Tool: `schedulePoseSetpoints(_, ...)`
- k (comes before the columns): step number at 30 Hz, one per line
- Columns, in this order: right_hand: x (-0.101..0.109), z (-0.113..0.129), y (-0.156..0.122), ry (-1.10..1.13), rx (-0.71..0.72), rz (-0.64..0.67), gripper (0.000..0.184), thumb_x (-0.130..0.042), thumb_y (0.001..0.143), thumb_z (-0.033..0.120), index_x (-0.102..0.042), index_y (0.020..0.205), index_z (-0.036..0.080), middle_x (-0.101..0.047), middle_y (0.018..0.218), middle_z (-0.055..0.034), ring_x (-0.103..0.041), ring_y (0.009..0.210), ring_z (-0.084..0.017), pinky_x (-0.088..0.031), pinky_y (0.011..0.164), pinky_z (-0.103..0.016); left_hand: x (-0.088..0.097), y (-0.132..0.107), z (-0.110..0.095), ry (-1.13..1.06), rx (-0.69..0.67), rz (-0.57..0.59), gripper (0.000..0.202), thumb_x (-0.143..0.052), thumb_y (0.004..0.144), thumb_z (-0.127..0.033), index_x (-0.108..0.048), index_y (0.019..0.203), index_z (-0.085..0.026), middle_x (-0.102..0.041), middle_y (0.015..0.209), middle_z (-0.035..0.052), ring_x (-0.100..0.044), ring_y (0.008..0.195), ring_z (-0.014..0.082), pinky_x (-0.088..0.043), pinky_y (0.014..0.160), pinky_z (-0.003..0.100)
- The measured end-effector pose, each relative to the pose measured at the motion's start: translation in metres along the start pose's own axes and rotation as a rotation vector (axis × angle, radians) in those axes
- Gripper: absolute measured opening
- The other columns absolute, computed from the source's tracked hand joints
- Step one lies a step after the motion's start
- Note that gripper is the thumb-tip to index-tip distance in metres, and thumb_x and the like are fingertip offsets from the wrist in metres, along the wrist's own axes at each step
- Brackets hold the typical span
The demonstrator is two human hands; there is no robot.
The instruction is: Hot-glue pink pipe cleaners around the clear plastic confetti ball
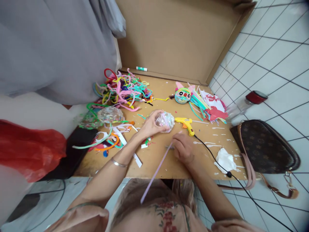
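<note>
My left hand [152, 124] is closed around a clear, shiny ball [167, 121] with a pale lilac strip across it. To its right, my right hand [182, 147] pinches a long lilac pipe cleaner [156, 172], whose far end hangs down over my lap. Just beyond that hand, a yellow glue gun [185, 125] lies on its side on the table, its nozzle close to the ball. A small grey item [169, 147] lies partly hidden beside my right fingers.
A tangled heap of colored pipe cleaners [123, 88] lies at the back left, near another clear ball [110, 114]. A finished-looking face ornament [182, 95] with streamers sits at the back right. The black glue-gun cord [210, 154] crosses toward a brown handbag [267, 146] and crumpled white tissue [225, 160].
</note>
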State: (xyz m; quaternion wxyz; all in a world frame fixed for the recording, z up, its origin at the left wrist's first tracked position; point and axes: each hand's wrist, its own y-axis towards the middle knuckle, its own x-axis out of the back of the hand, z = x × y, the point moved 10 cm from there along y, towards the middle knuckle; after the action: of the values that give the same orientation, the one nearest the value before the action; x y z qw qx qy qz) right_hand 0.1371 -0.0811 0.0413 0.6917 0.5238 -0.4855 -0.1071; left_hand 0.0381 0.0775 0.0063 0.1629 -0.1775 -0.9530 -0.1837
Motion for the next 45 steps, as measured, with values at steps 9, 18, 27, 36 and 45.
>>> schedulePoseSetpoints(9,-0.012,-0.029,-0.002,0.090,-0.267,0.157,0.026,-0.040,0.083,0.005,-0.060,0.094,0.018,-0.065,0.087,-0.0082,-0.059,0.083,-0.018,-0.050,0.074,-0.032,0.008,-0.001,-0.002,0.041,0.016,-0.078,0.066,-0.081,0.059,-0.033,-0.053,0.117,-0.018,-0.059,0.121,0.0068,-0.057,0.114,0.0245,-0.044,0.103,0.038)
schedulePoseSetpoints(18,-0.024,0.042,-0.034,0.114,0.034,0.554,0.013,-0.050,0.089,0.012,-0.061,0.088,0.018,-0.066,0.094,-0.0067,-0.055,0.097,-0.020,-0.042,0.086,-0.035,0.006,0.000,0.002,0.022,0.032,-0.074,0.066,-0.081,0.058,-0.031,-0.052,0.116,-0.019,-0.058,0.121,0.0061,-0.058,0.109,0.0227,-0.046,0.099,0.036)
schedulePoseSetpoints(27,-0.022,-0.012,-0.028,-0.232,-0.123,0.528,0.018,-0.050,0.088,0.007,-0.063,0.084,0.018,-0.065,0.086,-0.0069,-0.050,0.080,-0.019,-0.034,0.074,-0.033,0.007,0.001,0.005,0.030,0.020,-0.079,0.068,-0.082,0.058,-0.032,-0.052,0.118,-0.019,-0.058,0.122,0.0068,-0.057,0.112,0.0235,-0.045,0.101,0.037)
schedulePoseSetpoints(36,0.002,-0.091,-0.022,-0.329,-0.516,0.367,0.028,-0.041,0.098,0.029,-0.065,0.090,0.017,-0.068,0.087,-0.0081,-0.059,0.082,-0.019,-0.040,0.075,-0.031,0.009,0.002,0.005,0.037,0.001,-0.089,0.070,-0.083,0.058,-0.035,-0.053,0.119,-0.018,-0.058,0.122,0.0071,-0.059,0.109,0.0232,-0.047,0.098,0.035)
schedulePoseSetpoints(45,-0.032,-0.163,-0.034,-0.568,-1.094,0.834,0.060,-0.052,0.085,0.059,-0.064,0.110,0.005,-0.069,0.107,-0.0238,-0.069,0.097,-0.032,-0.050,0.078,-0.035,0.003,0.001,0.003,0.006,0.013,-0.049,0.069,-0.083,0.057,-0.035,-0.053,0.118,-0.020,-0.059,0.122,0.0071,-0.059,0.113,0.0243,-0.047,0.101,0.038)
